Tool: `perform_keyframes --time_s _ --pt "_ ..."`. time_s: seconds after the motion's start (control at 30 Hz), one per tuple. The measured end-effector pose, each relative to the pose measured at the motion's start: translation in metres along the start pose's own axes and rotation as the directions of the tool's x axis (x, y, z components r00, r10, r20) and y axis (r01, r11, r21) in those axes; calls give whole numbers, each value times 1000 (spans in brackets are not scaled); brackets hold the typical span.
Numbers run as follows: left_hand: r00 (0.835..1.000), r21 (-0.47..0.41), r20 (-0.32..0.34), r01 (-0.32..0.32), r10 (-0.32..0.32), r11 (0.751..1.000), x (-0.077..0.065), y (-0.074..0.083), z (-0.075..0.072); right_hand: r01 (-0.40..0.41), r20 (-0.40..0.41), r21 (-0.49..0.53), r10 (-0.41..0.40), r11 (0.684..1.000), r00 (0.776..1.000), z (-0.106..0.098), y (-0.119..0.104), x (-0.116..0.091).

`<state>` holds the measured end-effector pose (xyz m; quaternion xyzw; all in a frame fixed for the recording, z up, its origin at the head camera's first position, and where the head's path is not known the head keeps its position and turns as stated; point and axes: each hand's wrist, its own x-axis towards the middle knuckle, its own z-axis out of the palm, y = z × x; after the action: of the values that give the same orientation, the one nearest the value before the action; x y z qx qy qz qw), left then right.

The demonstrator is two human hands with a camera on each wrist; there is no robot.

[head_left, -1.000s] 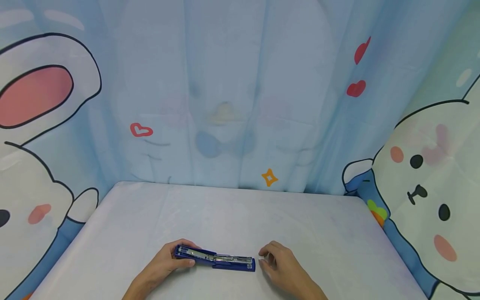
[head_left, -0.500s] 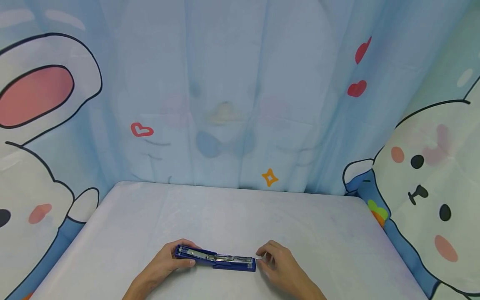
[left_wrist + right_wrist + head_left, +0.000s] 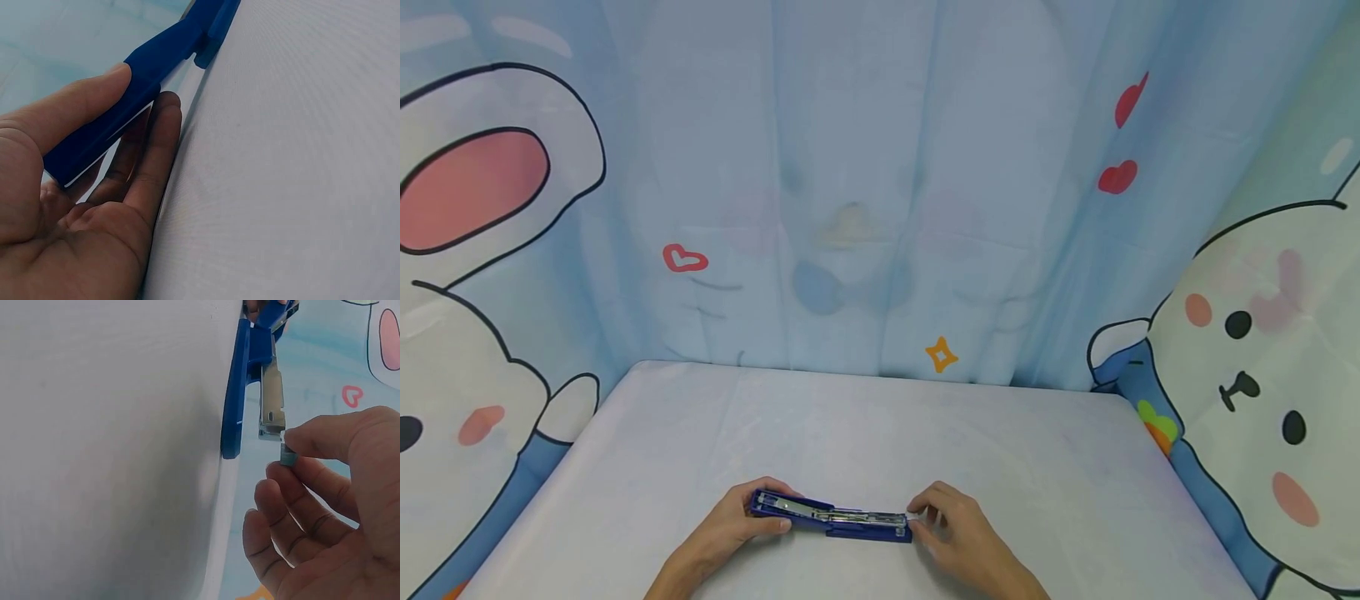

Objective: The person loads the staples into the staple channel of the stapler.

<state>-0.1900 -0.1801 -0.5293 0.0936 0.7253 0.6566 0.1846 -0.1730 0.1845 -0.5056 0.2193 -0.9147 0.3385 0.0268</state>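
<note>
A blue stapler (image 3: 857, 528) lies opened out on the white table, its metal staple channel facing up. My left hand (image 3: 739, 515) grips the folded-back top cover, thumb along one side and fingers beneath, as the left wrist view shows on the blue cover (image 3: 153, 59). Between thumb and forefinger, my right hand (image 3: 953, 527) pinches a short silvery strip of staples (image 3: 287, 455). In the right wrist view the strip sits right at the open end of the metal channel (image 3: 271, 403). The other fingers of that hand are loosely curled.
The white tabletop (image 3: 850, 433) stretches beyond the hands to a light blue curtain (image 3: 850, 167) with cartoon prints. Printed cloth also hangs along the left and right sides of the table.
My right hand has moved slightly left, bringing the strip of staples up to the stapler's end. The left hand and the stapler have stayed almost still.
</note>
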Motion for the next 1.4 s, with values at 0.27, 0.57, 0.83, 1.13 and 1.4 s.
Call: perform_keyframes --time_s 0.27,0.57,0.83,1.13,1.4 --pt "1000 -7 2 6 -6 1000 1 -1 0 -10 15 -12 10 1000 1000 1 -5 0" --pt "1000 -9 9 -5 5 1000 0 0 -1 -8 20 1 8 1000 1000 2 -7 2" --pt "1000 -11 9 3 -3 1000 1 -1 -1 16 13 16 -16 1000 1000 5 -5 4" --pt "1000 -14 10 4 -4 1000 0 -1 -1 11 27 9 -12 1000 1000 8 -8 6" --pt "1000 -10 10 7 -7 1000 1 0 0 -11 38 0 11 1000 999 8 -8 7"
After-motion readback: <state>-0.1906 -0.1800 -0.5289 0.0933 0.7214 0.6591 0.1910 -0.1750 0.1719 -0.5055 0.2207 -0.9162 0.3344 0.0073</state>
